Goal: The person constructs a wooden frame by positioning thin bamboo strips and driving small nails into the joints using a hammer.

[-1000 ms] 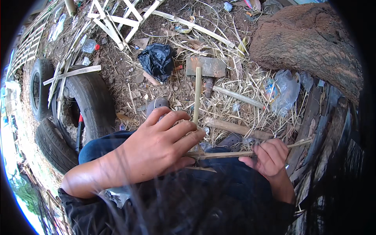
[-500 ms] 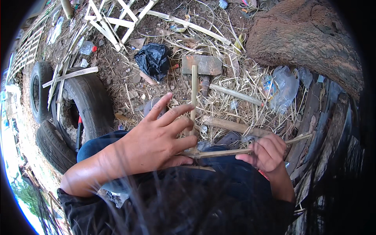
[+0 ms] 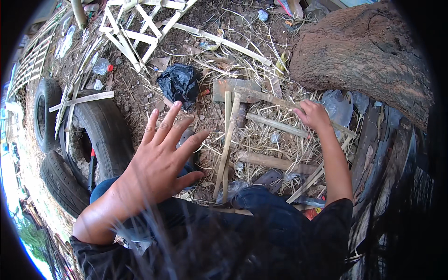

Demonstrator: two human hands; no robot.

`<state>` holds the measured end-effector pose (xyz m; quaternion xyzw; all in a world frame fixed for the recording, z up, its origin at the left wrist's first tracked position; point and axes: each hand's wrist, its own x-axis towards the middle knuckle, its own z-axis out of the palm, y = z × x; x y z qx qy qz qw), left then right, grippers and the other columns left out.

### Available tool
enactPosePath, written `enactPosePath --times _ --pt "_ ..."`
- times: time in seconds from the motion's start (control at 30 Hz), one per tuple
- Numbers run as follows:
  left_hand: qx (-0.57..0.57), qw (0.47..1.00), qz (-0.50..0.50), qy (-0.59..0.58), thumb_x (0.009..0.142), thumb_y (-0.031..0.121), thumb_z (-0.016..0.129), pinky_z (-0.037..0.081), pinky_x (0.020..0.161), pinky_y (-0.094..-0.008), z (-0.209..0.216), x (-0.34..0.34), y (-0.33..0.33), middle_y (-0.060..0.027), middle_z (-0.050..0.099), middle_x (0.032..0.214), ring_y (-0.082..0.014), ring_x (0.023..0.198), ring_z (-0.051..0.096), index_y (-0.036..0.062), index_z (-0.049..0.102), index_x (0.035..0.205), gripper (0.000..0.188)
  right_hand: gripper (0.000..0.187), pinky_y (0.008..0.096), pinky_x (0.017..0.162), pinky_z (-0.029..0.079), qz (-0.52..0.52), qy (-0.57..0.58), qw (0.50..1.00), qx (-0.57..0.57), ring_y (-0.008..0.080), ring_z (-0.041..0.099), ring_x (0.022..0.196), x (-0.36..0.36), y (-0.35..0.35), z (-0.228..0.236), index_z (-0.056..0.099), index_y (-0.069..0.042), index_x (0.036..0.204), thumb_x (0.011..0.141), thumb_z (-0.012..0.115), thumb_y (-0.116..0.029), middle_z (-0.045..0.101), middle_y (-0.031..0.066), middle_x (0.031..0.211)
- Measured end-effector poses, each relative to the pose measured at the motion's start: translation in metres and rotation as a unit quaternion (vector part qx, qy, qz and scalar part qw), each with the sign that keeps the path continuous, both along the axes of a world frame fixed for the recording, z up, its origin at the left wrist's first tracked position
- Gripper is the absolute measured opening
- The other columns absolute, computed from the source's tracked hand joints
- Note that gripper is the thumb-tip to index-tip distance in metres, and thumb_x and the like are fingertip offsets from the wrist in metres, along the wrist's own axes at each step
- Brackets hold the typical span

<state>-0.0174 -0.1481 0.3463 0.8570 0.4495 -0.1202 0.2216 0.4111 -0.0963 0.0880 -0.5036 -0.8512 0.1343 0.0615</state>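
My right hand (image 3: 313, 115) is closed around a pale bamboo strip (image 3: 266, 97), which slants across the straw-covered ground. At its left end this strip meets another bamboo strip (image 3: 227, 145) that runs down toward my knees. A third, thinner strip (image 3: 227, 109) stands close beside that one, partly behind it. On the right, one more pale strip (image 3: 305, 184) slopes down from near the held strip's far end; whether they are joined I cannot tell. My left hand (image 3: 161, 149) hovers open with fingers spread, left of the strips and touching none of them.
Beyond the strips lie a stone block (image 3: 223, 92), a hammer (image 3: 277, 125) and a thick wooden stick (image 3: 275, 161). A black plastic bag (image 3: 178, 83) is farther left. Old tyres (image 3: 105, 126) stand at left, a tree trunk (image 3: 359, 51) at upper right, and a bamboo lattice (image 3: 140, 35) at the back.
My right hand has moved away from my lap, swinging the bamboo strip up toward the stone block. My left hand has come off the strips and shifted left, fingers spread.
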Motion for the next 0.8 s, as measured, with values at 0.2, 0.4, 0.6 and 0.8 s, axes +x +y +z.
enactPosePath --times 0.2,0.4,0.6,0.8 --pt "-0.053 0.999 0.001 0.004 0.078 0.037 0.077 0.016 0.118 -0.0579 -0.032 -0.008 0.012 -0.0173 0.045 0.139 -0.0405 0.145 0.022 0.0130 0.051 0.135 0.067 0.033 0.0442 0.072 0.054 -0.020 -0.084 0.992 -0.092 0.0339 0.066 0.084 0.009 0.024 -0.056 0.061 -0.006 0.091 0.094 0.058 -0.039 0.064 0.0140 0.090" --pt "-0.081 0.997 0.008 0.005 0.079 0.036 0.076 0.016 0.119 -0.0571 -0.049 -0.016 0.016 -0.0177 0.046 0.139 -0.0403 0.145 0.023 0.0113 0.053 0.133 0.064 0.034 0.0457 0.080 0.052 -0.036 -0.060 0.995 -0.069 0.0337 0.063 0.096 -0.014 0.038 -0.076 0.061 -0.007 0.098 0.096 0.054 -0.041 0.063 0.0148 0.098" --pt "-0.083 0.996 -0.009 0.024 0.083 0.045 0.069 0.015 0.118 -0.0578 -0.045 -0.028 0.011 -0.0178 0.044 0.141 -0.0407 0.145 0.023 0.0126 0.050 0.134 0.064 0.034 0.0448 0.088 0.046 -0.034 -0.101 0.992 -0.064 0.0341 0.060 0.098 -0.029 0.042 -0.057 0.059 -0.007 0.101 0.096 0.055 -0.041 0.059 0.0150 0.102" --pt "-0.080 0.996 -0.033 0.025 0.084 0.048 0.067 0.016 0.117 -0.0577 -0.045 -0.040 0.002 -0.0174 0.047 0.139 -0.0393 0.145 0.024 0.0122 0.051 0.133 0.062 0.027 0.0414 0.073 0.048 -0.086 0.111 0.990 -0.015 0.0309 0.060 0.077 -0.125 0.023 -0.021 0.055 -0.006 0.090 0.087 0.068 -0.031 0.059 0.0105 0.082"
